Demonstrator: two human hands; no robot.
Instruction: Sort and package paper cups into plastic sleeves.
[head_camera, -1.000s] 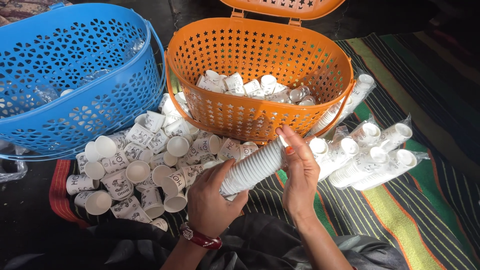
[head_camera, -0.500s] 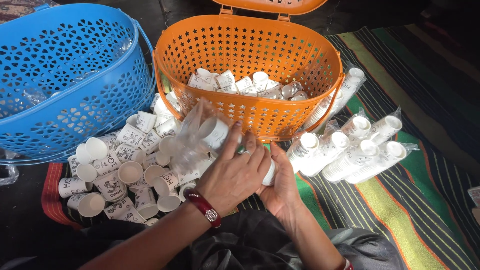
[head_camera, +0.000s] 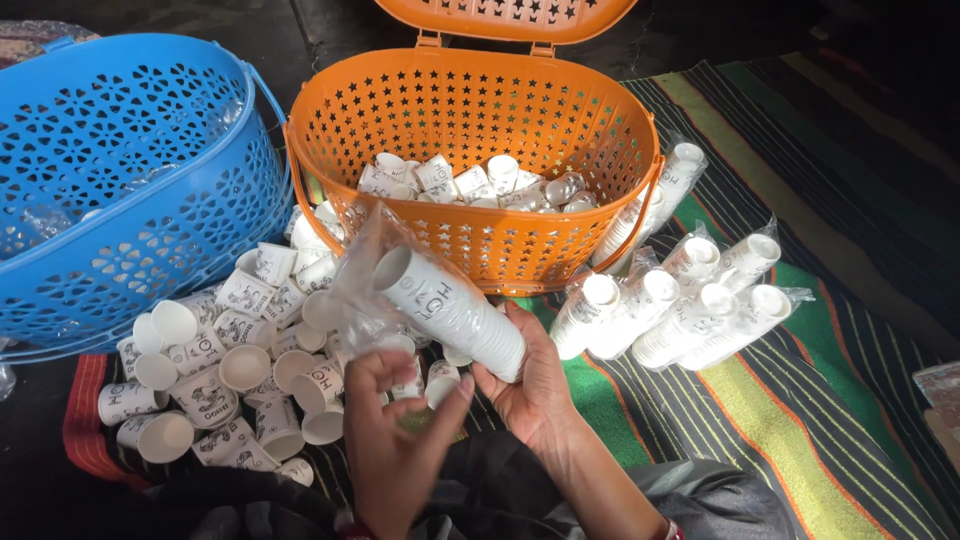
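My right hand (head_camera: 535, 385) cradles a nested stack of white paper cups (head_camera: 450, 310) from below, fingers curled around its lower end so it tilts up toward the orange basket (head_camera: 470, 120), while my left hand (head_camera: 400, 440) pinches the loose clear plastic sleeve (head_camera: 365, 275) at the stack's side, fingers pressed together on the film. The stack hangs over the near edge of the striped mat (head_camera: 800, 400), between the loose cups (head_camera: 230, 350) heaped below the blue basket (head_camera: 120, 170) and 4 wrapped cup stacks (head_camera: 680, 310) lying right of my hands.
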